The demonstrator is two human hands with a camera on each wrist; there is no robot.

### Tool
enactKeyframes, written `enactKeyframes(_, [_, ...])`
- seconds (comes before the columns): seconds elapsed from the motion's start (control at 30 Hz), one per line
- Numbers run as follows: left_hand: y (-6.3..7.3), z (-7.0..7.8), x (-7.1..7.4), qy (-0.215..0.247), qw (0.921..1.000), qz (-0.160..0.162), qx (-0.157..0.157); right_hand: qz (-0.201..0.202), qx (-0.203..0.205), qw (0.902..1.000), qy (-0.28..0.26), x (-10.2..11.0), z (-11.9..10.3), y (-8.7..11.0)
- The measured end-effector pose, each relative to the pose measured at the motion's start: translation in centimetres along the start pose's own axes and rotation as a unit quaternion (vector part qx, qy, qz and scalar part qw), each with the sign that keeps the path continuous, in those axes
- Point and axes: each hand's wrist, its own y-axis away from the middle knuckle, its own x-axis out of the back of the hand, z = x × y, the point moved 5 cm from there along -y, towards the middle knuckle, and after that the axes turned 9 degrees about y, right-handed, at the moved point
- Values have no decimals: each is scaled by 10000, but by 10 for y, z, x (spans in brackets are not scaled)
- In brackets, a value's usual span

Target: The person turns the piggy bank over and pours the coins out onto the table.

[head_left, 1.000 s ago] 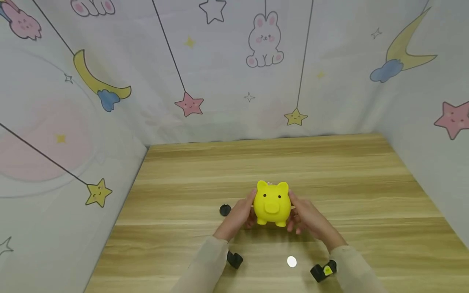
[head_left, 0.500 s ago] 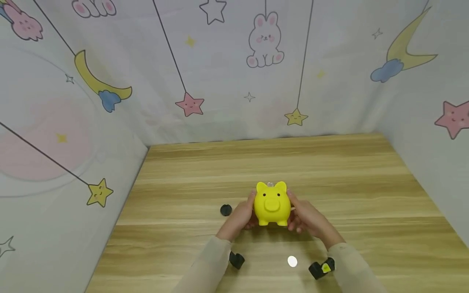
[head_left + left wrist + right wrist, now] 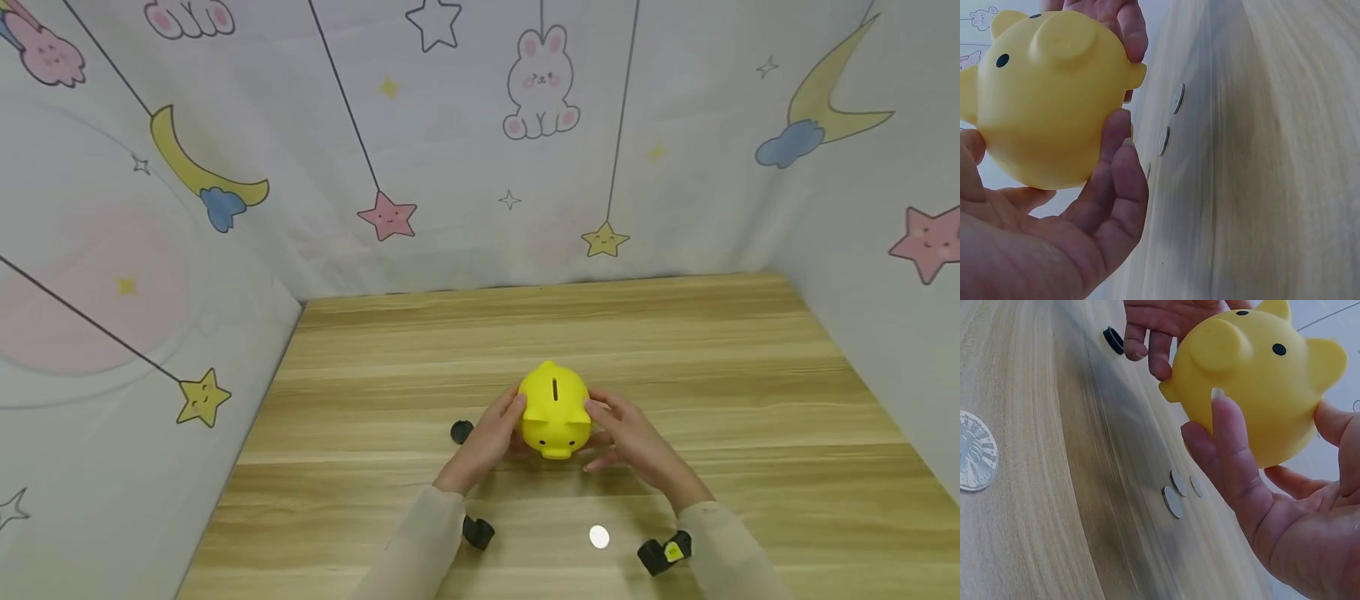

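Observation:
A yellow piggy bank is held between both hands above the wooden table, its slotted back now facing the head camera and its snout tipped down. My left hand grips one side, with curled fingers under the body in the left wrist view. On the other side my right hand holds it, thumb near the ear and fingers beneath. Several silver coins lie on the table: one coin shows in the left wrist view, another coin in the right wrist view. The head view hides these behind the bank.
A black round cap lies left of the left hand. Nearer the front is a round white disc; a larger-looking coin lies at the right wrist view's edge. White printed fabric walls enclose the table.
The piggy bank has tilted forward: its face was toward the head camera, and now the top with its slot shows. Coins glimpsed behind its ears are now hidden. Both hands have shifted their fingers slightly.

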Motion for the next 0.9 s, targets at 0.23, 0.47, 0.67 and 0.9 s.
enactKeyframes(0.23, [1, 1, 1, -1, 9999, -13, -126, -122, 100, 9998, -135, -2, 1, 0])
enactKeyframes(0.47, [1, 2, 2, -75, 9995, -15, -322, -222, 479, 9986, -29, 0, -2, 1])
enactKeyframes(0.67, [5, 10, 2, 311, 9943, -270, -986, -178, 1211, 9924, 106, 6, -7, 0])
enactKeyframes(0.9, [7, 12, 5, 488, 9898, -389, -1279, -78, 1418, 9894, 304, 7, -8, 0])
